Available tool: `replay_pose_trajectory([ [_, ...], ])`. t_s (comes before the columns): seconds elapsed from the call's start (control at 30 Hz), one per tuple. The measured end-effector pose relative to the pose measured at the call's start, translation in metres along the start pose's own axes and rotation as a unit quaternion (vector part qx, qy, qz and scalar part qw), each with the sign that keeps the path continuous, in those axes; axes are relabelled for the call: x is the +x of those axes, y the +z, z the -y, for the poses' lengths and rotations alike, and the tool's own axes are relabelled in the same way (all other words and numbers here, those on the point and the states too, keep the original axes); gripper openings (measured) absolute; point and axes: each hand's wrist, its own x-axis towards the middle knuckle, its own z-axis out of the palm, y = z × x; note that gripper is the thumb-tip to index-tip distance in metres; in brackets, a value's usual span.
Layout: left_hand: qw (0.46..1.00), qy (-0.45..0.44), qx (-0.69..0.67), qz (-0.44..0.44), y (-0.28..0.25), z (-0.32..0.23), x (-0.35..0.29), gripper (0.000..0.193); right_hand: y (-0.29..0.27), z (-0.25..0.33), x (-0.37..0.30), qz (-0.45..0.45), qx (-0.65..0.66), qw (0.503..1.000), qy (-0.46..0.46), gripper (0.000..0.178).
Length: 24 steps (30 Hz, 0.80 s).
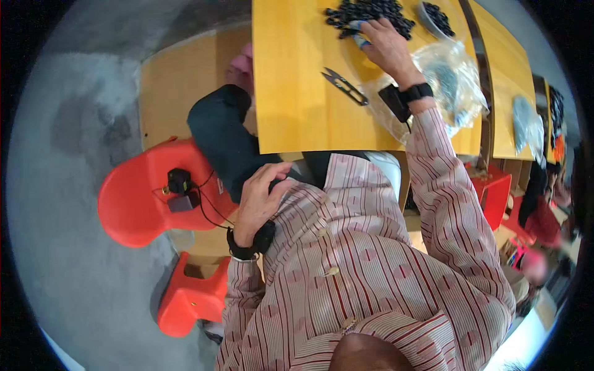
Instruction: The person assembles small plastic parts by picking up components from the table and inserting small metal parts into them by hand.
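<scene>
On the yellow wooden table [291,105], a loose pile of small glossy black pieces [371,11] lies near the far edge. My right hand [388,49] reaches to the near side of that pile, fingers stretched and apart. Blue-and-white tape wraps two of its digits, and no held piece shows. A pair of dark thread snips [344,86] lies to the left of my right wrist. Beside that wrist is a crumpled clear plastic bag [448,80]. My left hand [263,195] rests over my lap against the striped shirt, fingers loosely spread with nothing visible in them.
A bowl [437,21] of black pieces stands right of the pile. Red plastic stools [133,198] are on the left, one carrying a small black device [179,181] with cables. Another yellow table [510,74] with a plastic bag [526,123] stands to the right.
</scene>
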Motion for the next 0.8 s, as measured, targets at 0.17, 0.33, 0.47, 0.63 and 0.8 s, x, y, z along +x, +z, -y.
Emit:
replay_pose_trajectory([
  [0.17, 1.0, 0.014, 0.002, -0.022, 0.002, 0.007, -0.006, 0.031, -0.003, 0.003, 0.006, 0.0, -0.011, 1.0, 0.013, 0.024],
  [0.33, 0.999, 0.001, -0.01, -0.036, -0.005, 0.004, -0.017, 0.029, 0.001, 0.002, 0.011, 0.029, -0.025, 0.999, 0.017, 0.025],
  [0.47, 0.998, 0.005, -0.032, -0.055, -0.004, 0.014, -0.022, 0.029, 0.007, -0.007, 0.013, 0.026, -0.006, 1.0, 0.01, 0.023],
  [0.63, 0.996, 0.027, -0.05, -0.075, -0.004, 0.026, -0.023, 0.028, 0.007, -0.004, 0.019, -0.001, -0.003, 1.0, 0.01, 0.017],
  [0.8, 0.994, 0.042, -0.064, -0.084, -0.014, 0.039, -0.017, 0.027, 0.016, -0.015, 0.014, 0.015, -0.06, 0.995, 0.081, 0.019],
])
